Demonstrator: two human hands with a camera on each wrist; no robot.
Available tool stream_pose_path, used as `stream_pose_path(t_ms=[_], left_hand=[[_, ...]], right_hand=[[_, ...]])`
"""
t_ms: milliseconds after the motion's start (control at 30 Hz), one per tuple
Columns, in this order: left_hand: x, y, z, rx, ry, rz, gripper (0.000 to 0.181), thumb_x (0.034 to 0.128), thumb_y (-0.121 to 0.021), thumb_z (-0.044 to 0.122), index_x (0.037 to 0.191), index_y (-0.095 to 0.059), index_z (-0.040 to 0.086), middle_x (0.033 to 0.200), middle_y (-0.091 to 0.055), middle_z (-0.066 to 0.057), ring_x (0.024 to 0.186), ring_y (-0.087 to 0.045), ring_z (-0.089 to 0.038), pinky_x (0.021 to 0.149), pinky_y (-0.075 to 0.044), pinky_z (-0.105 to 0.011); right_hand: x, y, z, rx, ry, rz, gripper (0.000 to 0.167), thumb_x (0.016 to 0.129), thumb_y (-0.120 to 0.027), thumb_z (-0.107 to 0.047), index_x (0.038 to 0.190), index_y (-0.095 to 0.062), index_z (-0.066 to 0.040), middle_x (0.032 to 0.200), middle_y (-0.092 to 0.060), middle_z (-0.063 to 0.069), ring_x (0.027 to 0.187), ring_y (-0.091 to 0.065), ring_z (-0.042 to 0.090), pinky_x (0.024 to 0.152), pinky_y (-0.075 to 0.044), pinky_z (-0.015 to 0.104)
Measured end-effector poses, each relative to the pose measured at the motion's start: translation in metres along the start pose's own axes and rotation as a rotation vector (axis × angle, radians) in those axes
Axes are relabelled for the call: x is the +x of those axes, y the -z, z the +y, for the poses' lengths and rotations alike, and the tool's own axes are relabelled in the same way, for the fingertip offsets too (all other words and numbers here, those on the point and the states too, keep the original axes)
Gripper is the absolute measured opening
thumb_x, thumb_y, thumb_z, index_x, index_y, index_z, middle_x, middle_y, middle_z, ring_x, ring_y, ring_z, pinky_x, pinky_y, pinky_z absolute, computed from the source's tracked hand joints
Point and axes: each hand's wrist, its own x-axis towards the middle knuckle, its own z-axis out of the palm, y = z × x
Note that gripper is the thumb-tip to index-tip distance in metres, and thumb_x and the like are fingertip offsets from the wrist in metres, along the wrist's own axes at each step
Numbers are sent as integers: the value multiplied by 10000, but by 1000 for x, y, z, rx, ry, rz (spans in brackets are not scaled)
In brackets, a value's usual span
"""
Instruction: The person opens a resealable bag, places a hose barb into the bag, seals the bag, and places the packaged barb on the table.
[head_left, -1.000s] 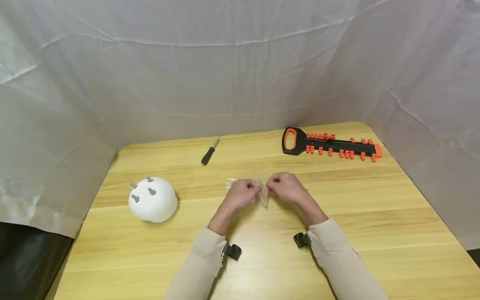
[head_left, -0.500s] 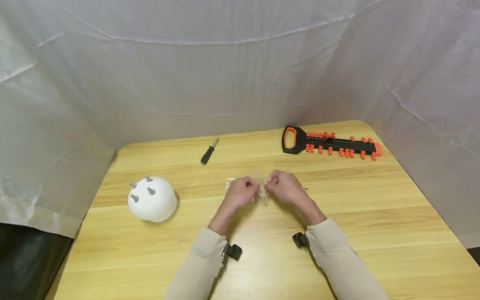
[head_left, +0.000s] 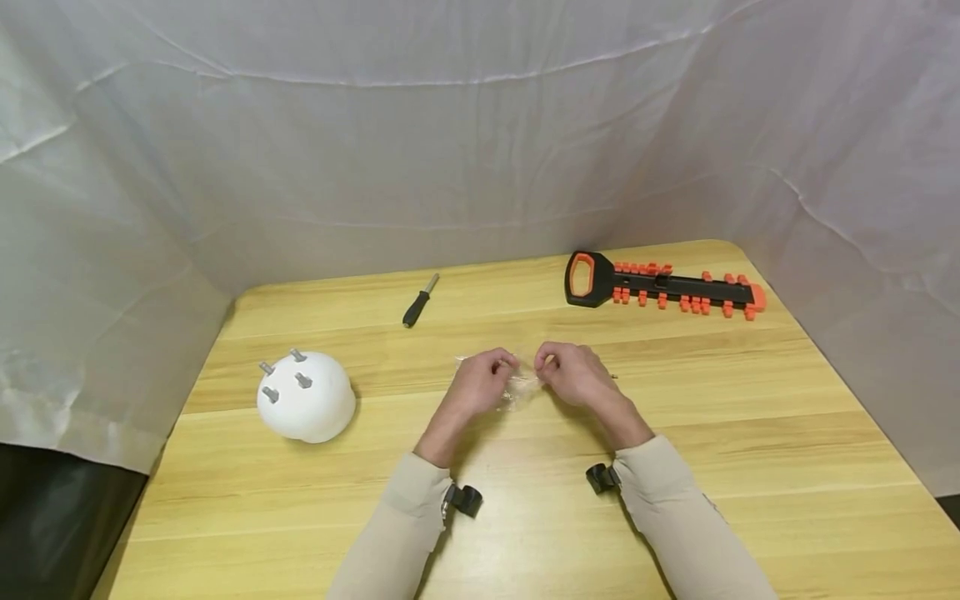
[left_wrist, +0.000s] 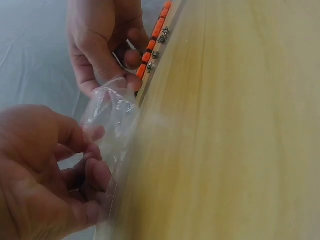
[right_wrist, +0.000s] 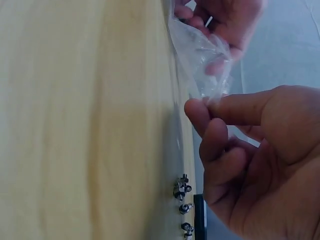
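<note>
Between both hands a clear plastic bag (head_left: 520, 388) is stretched above the table. My left hand (head_left: 478, 385) pinches one side of it; in the left wrist view, thin crumpled film (left_wrist: 114, 107) runs from these fingers over to the other hand. Thumb and forefinger of my right hand (head_left: 577, 375) pinch the opposite end, seen closely in the right wrist view, where the film (right_wrist: 202, 55) narrows into the pinch. Several small metal fasteners (right_wrist: 182, 190) lie on the table near the right hand. In the head view that hand mostly hides them.
At left, a white rounded object (head_left: 307, 404) has several grey pegs on top. A black-handled screwdriver (head_left: 421, 302) lies behind the hands. A black rack with orange clips (head_left: 675, 287) rests at the back right. Grey sheeting (head_left: 465, 167) surrounds the wooden table (head_left: 300, 517).
The bag between the hands has changed shape, from standing spread upright to lying lower and more drawn out sideways. The hands have moved slightly apart.
</note>
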Motion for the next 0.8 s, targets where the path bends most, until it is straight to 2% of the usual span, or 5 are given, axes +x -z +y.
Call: stream_pose_path(t_ms=[300, 367, 533, 700, 800], left_hand=[[0, -1, -5, 183, -64, 6, 111, 959, -523, 147, 937, -631, 153, 802, -577, -3, 642, -480, -114, 564, -392, -232], [0, -1, -7, 212, -95, 13, 105, 946, -543, 126, 1016, -612, 163, 882, -553, -13, 718, -492, -128, 616, -413, -239], [-1, -1, -7, 199, -163, -31, 416, 943, -538, 100, 1345, -509, 203, 1133, -508, -57, 915, -525, -156, 783, -479, -293], [-2, -1, -6, 159, -162, -114, 478, 993, -495, 300, 1460, -422, 225, 1308, -465, -68, 1130, -513, -212, 957, -464, -412], [-2, -2, -6, 173, -147, -147, 628, 933, -568, 436, 1499, -349, 276, 1422, -399, -54, 1289, -440, -246, 1032, -423, -475]], right_hand=[[-2, 1, 0, -90, -7, 10, 125, 899, -613, -169, 935, -713, -236, 892, -713, -12, 752, -604, 153, 615, -440, 275], [-2, 1, 0, -100, 8, 14, 128, 898, -619, -183, 961, -720, -229, 915, -718, 0, 757, -608, 150, 624, -449, 278], [-2, 0, -2, -102, 24, 11, 154, 894, -621, -186, 1008, -720, -217, 931, -722, 2, 783, -625, 148, 635, -464, 293], [-2, 0, -1, -99, 19, -7, 165, 892, -615, -181, 1022, -712, -213, 911, -716, -11, 781, -629, 145, 633, -471, 295], [-2, 0, -1, -81, 21, -15, 178, 885, -615, -169, 1029, -715, -200, 894, -712, -15, 771, -620, 136, 643, -471, 290]])
